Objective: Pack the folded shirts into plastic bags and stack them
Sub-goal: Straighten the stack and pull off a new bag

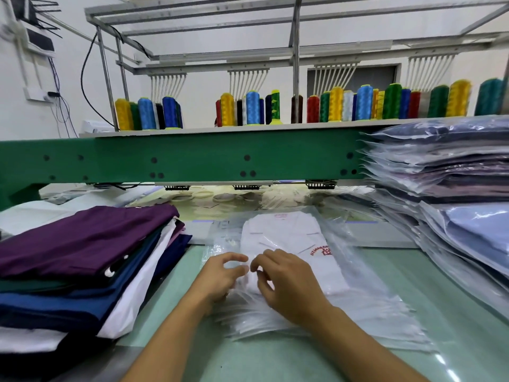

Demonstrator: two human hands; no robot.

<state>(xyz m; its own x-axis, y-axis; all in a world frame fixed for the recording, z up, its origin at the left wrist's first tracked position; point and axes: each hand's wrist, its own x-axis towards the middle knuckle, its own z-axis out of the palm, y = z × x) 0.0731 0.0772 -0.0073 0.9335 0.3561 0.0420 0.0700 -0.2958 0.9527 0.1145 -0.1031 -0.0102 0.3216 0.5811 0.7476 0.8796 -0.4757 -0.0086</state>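
Head | pale-grn table [275, 365] | bagged shirts [440, 166] R | grn machine [192, 158], thread cones [336, 104] behind

White shirt [286, 238]: near end hidden beneath left hand [217, 277] and right hand [289, 285]. Red emblem [322, 250] too small to read. Whether either hand pinches the plastic bag [347, 260] cannot be determined. Pile of folded shirts [82, 249], worktop's left side: cut off by the frame. Stack of bagged shirts [446, 172], right side: likewise.

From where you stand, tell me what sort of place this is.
Probably a garment embroidery workshop: coloured thread cones stand above a green embroidery machine, folded shirts are stacked left, and bagged shirts are piled right.
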